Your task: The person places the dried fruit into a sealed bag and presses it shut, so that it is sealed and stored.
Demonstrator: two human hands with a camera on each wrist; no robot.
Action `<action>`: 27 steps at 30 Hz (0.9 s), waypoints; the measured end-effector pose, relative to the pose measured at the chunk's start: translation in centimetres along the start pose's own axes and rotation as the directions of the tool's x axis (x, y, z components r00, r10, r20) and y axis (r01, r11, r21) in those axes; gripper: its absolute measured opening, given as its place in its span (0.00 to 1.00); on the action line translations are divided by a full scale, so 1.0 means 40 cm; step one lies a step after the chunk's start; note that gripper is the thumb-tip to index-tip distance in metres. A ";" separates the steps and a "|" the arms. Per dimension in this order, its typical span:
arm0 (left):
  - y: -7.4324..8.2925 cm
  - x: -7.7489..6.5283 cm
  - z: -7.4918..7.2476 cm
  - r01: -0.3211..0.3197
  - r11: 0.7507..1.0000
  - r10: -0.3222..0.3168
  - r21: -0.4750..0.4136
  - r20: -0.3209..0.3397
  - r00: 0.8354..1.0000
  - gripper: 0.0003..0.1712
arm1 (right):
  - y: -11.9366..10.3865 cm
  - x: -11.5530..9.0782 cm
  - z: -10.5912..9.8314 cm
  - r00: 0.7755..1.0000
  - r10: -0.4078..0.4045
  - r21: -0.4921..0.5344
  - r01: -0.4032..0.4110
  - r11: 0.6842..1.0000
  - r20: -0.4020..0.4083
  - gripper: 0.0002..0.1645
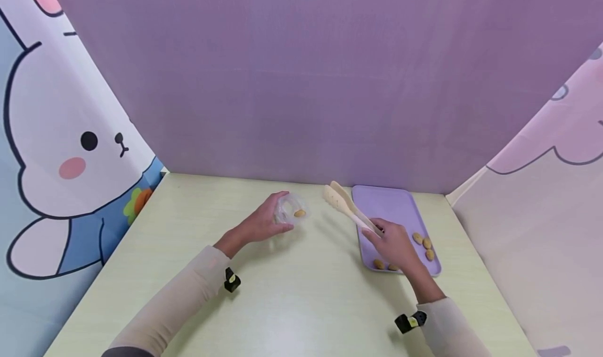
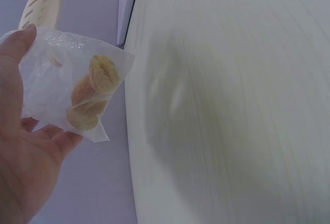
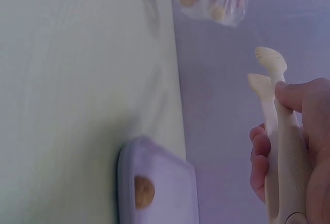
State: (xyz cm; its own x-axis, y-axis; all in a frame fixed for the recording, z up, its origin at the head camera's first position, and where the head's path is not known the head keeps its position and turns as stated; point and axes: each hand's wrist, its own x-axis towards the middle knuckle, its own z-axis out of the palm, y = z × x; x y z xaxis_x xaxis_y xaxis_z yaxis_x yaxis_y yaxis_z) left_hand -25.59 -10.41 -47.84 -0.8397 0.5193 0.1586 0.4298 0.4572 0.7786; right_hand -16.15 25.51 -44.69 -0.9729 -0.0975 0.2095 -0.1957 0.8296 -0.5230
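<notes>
My left hand holds a clear plastic bag up above the table, its thumb and fingers spread around the bag's mouth. Several walnuts lie inside the bag, bunched toward its bottom. My right hand grips a pair of cream tongs, thumb on one arm and fingers around the other. The tongs' slotted tips are apart with nothing between them, pointing toward the bag. Below the right hand, a purple tray carries several more walnuts along its near and right sides; the hand covers part of it.
The pale wood-look table stretches beneath both hands. A purple panel rises directly behind its far edge. Printed cloth walls, one with a cartoon rabbit, stand on the left and right.
</notes>
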 end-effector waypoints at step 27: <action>0.002 -0.001 -0.005 0.014 1.000 -0.014 -0.007 0.006 1.000 0.55 | 0.201 -0.108 -0.085 1.000 0.015 -0.108 -0.012 0.994 0.027 0.19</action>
State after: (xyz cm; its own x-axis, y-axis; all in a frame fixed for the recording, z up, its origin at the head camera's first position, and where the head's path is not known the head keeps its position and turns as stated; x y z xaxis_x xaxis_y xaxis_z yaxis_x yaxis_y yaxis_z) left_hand -25.60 -10.52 -47.67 -0.8435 0.5174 0.1444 0.4159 0.4589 0.7851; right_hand -13.10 34.48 -47.00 -0.9788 -0.0995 0.1792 -0.1692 0.8854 -0.4330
